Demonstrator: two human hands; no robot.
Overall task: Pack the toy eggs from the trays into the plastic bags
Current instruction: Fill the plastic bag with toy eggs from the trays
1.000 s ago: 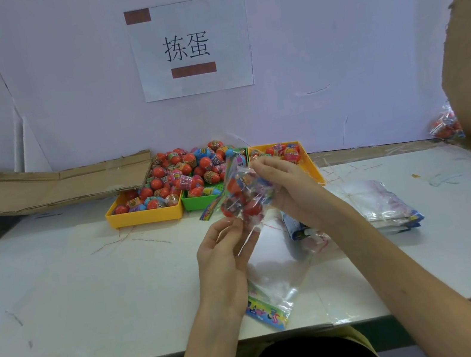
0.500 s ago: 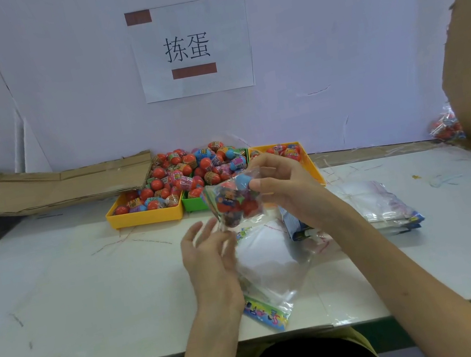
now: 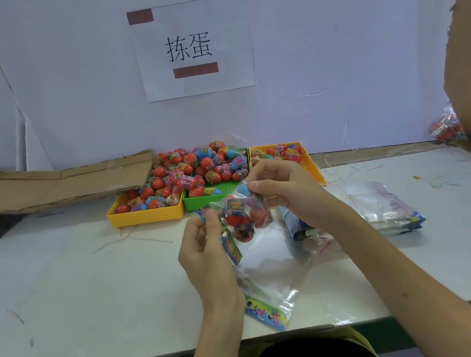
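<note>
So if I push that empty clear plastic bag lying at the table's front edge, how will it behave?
The empty clear plastic bag looks thin and crinkled, so it will probably buckle rather than slide flat. It seems very light, and its glossy film may slip.

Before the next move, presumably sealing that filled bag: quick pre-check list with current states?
1. Filled bag held by both hands: ok. Left hand pinches its left edge, right hand its top right.
2. Eggs inside the bag: ok, several red and blue ones show through the plastic.
3. Bag mouth closed: cannot tell, fingers cover the top edge.
4. Bag clear of the table: ok, it is lifted above the surface.
5. Next empty bag ready: ok, one lies flat below the hands.
6. Egg supply: ok, the green tray and both yellow trays hold eggs.
</note>
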